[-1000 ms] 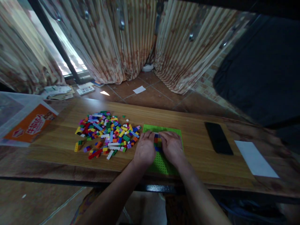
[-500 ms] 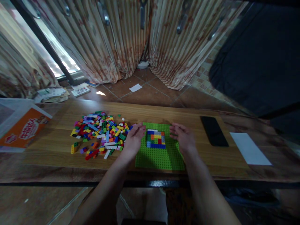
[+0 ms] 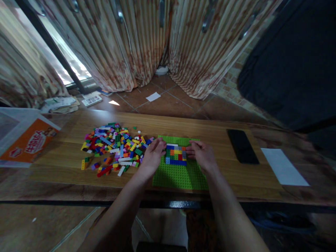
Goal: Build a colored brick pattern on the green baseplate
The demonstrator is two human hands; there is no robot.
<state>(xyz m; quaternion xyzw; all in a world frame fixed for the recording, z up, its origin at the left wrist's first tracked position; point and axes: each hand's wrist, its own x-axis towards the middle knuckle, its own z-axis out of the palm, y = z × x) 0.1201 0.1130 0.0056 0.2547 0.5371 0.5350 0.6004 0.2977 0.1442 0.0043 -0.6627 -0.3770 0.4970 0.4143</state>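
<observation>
A green studded baseplate (image 3: 181,180) lies on the wooden board, with a flat rectangle of coloured building bricks (image 3: 176,155) on its upper part. Blue bricks edge this rectangle, orange, yellow and red ones fill much of it, and a white strip runs along its far side. My left hand (image 3: 153,155) is beside its left edge, fingers slightly bent around nothing visible. On the opposite side, my right hand (image 3: 203,155) has its fingers stretched towards the right edge. Whether the fingertips touch the bricks is hard to make out. Loose bricks (image 3: 115,148) form a pile left of my left hand.
The wooden board (image 3: 65,171) spans the table. A black phone (image 3: 243,146) and a white sheet of paper (image 3: 285,167) lie to the right. At the far left stands a translucent box with an orange label (image 3: 33,141). Curtains (image 3: 141,45) hang beyond the table.
My two hands have come closer together, moving in on the brick rectangle from both sides. The view has shifted slightly. The bricks on the baseplate look the same.
</observation>
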